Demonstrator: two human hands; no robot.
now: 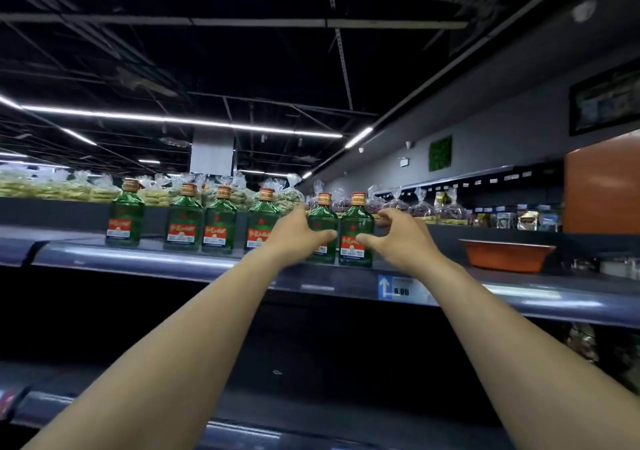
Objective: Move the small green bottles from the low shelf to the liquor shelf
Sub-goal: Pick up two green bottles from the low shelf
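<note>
Several small green bottles with red labels and copper caps stand in a row on the top shelf (145,259). My left hand (299,236) wraps around the second bottle from the right (323,219), thumb across its front. My right hand (401,238) is beside the rightmost bottle (356,227). Its thumb tip rests on the bottle's label and its fingers are spread just to the bottle's right, not closed on it. Other bottles stand to the left, one of them (125,221) a little apart from the rest.
An orange tray (502,253) sits on the same shelf to the right. A blue price tag (394,288) hangs on the shelf edge below the hands. Bagged snacks (52,188) line a farther shelf behind the bottles. Darker shelves lie below.
</note>
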